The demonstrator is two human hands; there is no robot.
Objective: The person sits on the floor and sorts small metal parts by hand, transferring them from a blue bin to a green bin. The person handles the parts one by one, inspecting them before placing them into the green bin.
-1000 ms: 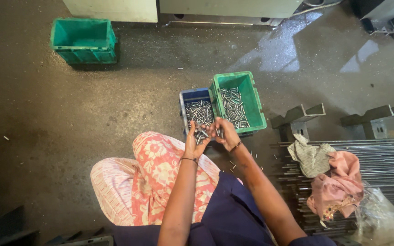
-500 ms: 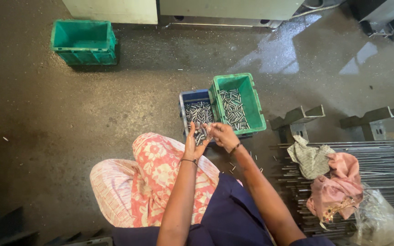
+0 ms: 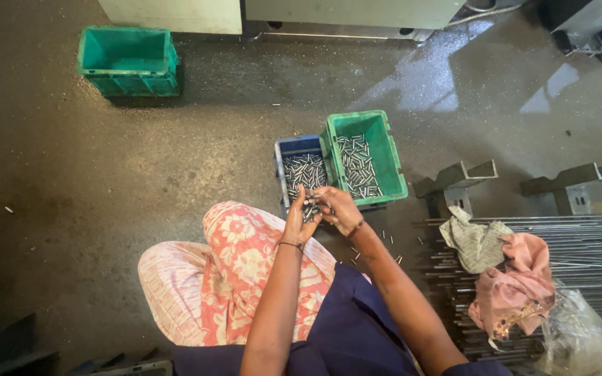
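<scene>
Containers: three crates stand on the floor (image 3: 71, 209). A blue crate (image 3: 292, 146) sits directly ahead of the person's knees and holds a layer of short, grey metal pins lying in all directions. A green crate (image 3: 393, 163) touches the blue one on its right side, set at a slight angle; it also holds loose pins, spread thinner, with bare green showing at its far end. A second green crate (image 3: 128, 59) stands well apart at the upper left, near a pale cabinet base, and its inside shows only green.

Pins (image 3: 309, 206): a small bunch is held between both hands, just above the near edge of the blue crate. Each pin is a short, straight, shiny cylinder. More pins lie scattered on the floor to the right of the right forearm.

Left hand (image 3: 297, 224): raised, palm toward the right hand, fingers partly curled around the bunch. A thin bangle sits on the wrist.

Right hand (image 3: 338, 209): fingers bent inward, closed on the same bunch from the right. A dark band circles the wrist.

Surroundings: long metal rods (image 3: 593, 233) lie in a stack at right, with a grey rag (image 3: 479, 240) and a pink cloth (image 3: 520, 285) on top, and a clear plastic bag (image 3: 580, 338) beside them.
</scene>
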